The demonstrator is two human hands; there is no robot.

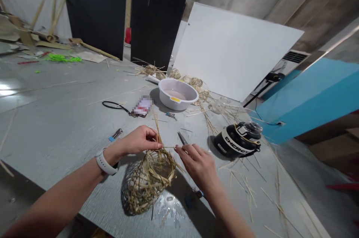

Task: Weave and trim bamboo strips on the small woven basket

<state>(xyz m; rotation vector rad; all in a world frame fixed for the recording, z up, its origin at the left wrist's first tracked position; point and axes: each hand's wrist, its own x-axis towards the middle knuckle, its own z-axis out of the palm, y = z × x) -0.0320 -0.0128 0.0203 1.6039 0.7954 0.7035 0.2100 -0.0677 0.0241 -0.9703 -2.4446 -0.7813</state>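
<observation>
A small woven straw basket (151,178) lies on its side on the grey table (56,118), its open rim toward my hands. My left hand (140,140), with a white band on the wrist, pinches the rim and the upright straw ends there. My right hand (198,165) pinches a thin straw strip (169,147) that runs level between both hands. A small metal blade (182,138) lies on the table just beyond my right fingers.
A white bowl (177,94) of liquid stands further back, with several small woven pieces (193,82) behind it. A black bottle (238,140) lies on the right. A card on a black lanyard (141,106), clips and loose straws lie about. White and black boards lean behind.
</observation>
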